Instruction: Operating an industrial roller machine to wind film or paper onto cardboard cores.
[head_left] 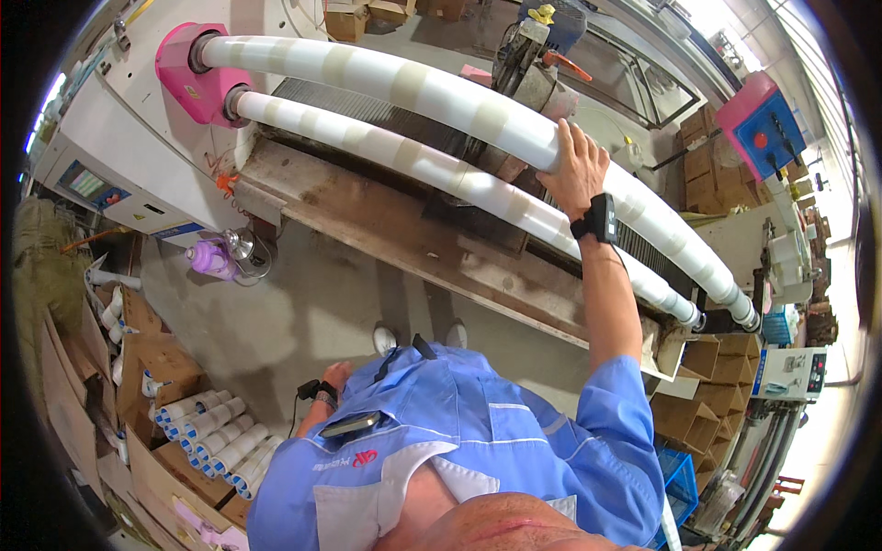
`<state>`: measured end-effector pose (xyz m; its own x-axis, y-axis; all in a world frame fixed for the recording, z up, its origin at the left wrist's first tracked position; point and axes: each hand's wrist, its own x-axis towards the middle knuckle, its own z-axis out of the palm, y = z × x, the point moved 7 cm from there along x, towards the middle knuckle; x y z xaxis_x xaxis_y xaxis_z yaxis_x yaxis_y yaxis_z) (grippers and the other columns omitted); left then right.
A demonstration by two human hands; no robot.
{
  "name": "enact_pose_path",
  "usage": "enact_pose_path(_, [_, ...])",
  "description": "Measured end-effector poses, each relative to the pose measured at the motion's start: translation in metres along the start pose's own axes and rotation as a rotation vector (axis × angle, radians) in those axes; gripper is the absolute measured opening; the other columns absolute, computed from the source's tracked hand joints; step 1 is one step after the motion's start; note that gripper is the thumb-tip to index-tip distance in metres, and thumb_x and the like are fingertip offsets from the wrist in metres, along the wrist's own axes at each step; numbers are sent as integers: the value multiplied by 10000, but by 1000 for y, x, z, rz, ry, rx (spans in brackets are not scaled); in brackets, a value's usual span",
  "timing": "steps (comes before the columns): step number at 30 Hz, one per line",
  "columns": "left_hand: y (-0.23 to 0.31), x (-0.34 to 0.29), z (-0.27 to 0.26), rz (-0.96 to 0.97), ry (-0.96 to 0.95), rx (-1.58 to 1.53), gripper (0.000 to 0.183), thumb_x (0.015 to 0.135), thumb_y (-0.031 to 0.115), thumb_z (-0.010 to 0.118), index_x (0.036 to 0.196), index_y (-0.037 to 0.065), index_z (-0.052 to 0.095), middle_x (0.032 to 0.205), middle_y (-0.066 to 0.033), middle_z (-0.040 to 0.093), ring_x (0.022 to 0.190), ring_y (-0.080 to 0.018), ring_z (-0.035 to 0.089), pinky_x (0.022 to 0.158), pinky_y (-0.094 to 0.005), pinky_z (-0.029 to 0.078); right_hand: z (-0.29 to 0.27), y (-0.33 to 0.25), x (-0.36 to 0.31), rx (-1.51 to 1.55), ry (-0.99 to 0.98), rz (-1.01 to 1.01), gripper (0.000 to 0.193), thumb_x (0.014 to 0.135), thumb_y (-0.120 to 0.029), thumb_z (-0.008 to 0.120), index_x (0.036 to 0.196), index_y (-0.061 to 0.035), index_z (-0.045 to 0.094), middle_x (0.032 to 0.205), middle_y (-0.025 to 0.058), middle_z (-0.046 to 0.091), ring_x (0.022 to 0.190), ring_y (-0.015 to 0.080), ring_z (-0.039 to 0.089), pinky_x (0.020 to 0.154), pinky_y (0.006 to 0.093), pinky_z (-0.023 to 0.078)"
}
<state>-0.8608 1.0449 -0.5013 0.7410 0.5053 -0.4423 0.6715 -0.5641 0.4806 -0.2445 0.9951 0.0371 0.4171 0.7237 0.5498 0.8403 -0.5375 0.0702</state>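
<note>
My right hand (577,170) lies on the farther, thicker white roll (441,96), fingers stretched over its top and nothing gripped. That roll is long, with beige bands at intervals, and runs across a machine. Nearer to me, a thinner banded white roll (395,151) runs alongside it, passing just below my right wrist. At the left both rolls meet a pink housing (179,78). My left hand (336,376) hangs beside my waist, away from the machine; its fingers are mostly hidden, and I cannot make out anything in it.
A stained metal ledge (413,234) runs along the machine's front. Left of me, a cardboard box (170,363) stands near several banded rolls (220,436). A purple jug (211,259) is by the control cabinet (138,165). At the right are a pink-and-blue control box (761,129) and a blue crate (678,482).
</note>
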Motion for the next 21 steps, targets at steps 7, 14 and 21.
enact_pose_path(7, [-30, -19, -7, -229, -20, -592, 264, 940, 232, 535, 1114, 88, 672, 1059, -144, 714, 900, -250, 698, 783, -361, 551, 8, -2, 28, -15, -273, 47, 729, 563, -187, 779, 1237, -94, 516, 1142, 148, 616, 1083, 352, 596, 910, 494, 434])
enact_pose_path(14, [-96, -52, 77, -142, 40, -42, 333, 903, 275, 546, 1192, 184, 686, 1097, -114, 708, 972, -293, 687, 886, -383, 534, 12, -14, 43, 84, -270, -55, 760, 613, -309, 753, 1291, -68, 508, 1150, 191, 625, 1093, 365, 605, 936, 493, 445])
enact_pose_path(21, [-36, -35, -17, -64, -153, 19, 309, 894, 269, 567, 1149, 155, 697, 1117, -103, 704, 986, -290, 687, 849, -405, 549, 4, -1, 22, 11, -218, -44, 846, 661, -502, 732, 1363, -97, 489, 1220, 189, 600, 1125, 358, 589, 962, 486, 452])
